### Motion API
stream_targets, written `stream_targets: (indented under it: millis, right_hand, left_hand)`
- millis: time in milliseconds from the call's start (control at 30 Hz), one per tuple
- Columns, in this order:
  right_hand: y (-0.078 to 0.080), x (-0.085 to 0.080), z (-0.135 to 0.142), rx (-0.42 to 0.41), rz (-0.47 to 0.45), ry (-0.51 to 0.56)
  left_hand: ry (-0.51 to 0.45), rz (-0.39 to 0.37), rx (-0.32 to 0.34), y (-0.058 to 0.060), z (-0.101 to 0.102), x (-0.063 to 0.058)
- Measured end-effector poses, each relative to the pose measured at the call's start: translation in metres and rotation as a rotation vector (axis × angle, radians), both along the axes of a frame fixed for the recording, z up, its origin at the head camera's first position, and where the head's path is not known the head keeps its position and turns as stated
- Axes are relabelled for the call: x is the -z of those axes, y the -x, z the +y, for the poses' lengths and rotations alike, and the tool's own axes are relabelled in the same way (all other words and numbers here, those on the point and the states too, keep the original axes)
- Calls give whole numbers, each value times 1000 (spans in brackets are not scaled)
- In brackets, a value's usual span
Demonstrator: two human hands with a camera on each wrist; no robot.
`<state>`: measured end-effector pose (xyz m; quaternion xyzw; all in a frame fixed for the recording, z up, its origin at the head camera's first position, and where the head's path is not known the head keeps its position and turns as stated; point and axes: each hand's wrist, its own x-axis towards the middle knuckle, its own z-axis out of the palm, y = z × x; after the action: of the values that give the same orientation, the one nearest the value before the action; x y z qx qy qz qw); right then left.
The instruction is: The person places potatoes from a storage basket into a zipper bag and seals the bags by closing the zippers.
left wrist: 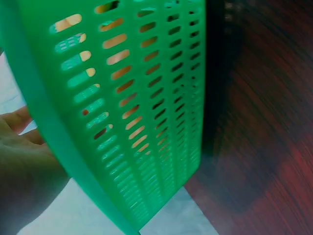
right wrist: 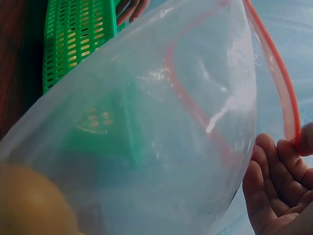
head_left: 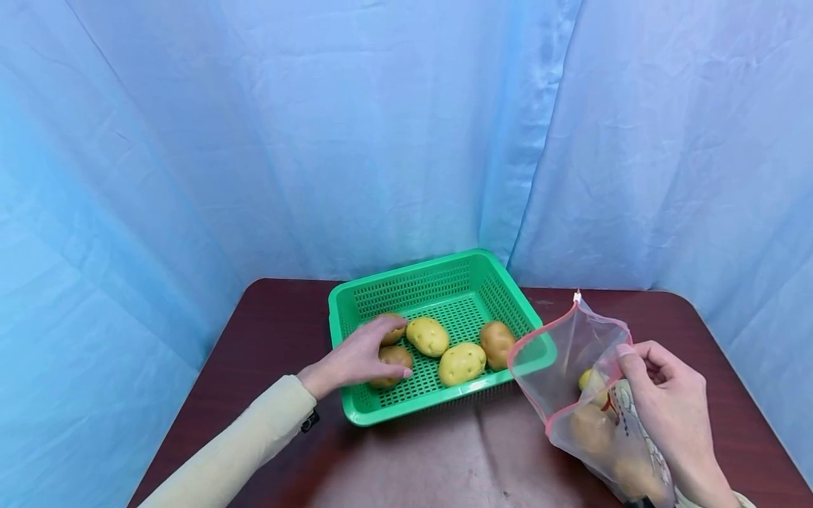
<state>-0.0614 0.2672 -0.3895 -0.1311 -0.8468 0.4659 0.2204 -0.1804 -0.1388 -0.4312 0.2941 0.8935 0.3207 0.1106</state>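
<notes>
Reaching over the near left side of the green basket [head_left: 438, 262], my left hand [head_left: 358, 356] has its fingers over one brown potato [head_left: 393, 334] and its thumb by another brown potato [head_left: 395, 358]. Beside them lie two yellow potatoes [head_left: 428, 336] and a brown potato [head_left: 497, 343]. My right hand [head_left: 673, 395] pinches the red-edged rim of a clear zip bag [head_left: 559, 363], whose mouth gapes toward the basket. Inside the bag are a yellow potato [head_left: 595, 385] and brown potatoes [head_left: 592, 429]. In the left wrist view, the basket's slotted wall [left wrist: 132, 98] hides most of the left hand's fingers.
Basket and bag are on a dark red-brown table [head_left: 279, 331], the bag at the right and nearer the front edge. A white slider [head_left: 577, 297] sits at the bag's far corner. Pale blue curtains [head_left: 381, 141] hang behind the table and along both sides.
</notes>
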Motion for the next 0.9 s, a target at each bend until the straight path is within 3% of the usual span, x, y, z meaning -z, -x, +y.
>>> stream_targets:
  millis: [267,900]
  right_hand:
    - [-1,1,-3,-48,27,-2]
    - [-1,2,-5,-54,51,-4]
  left_hand:
    - [73,-1,6,-1,2,5]
    - [325,24,20,4,17,13]
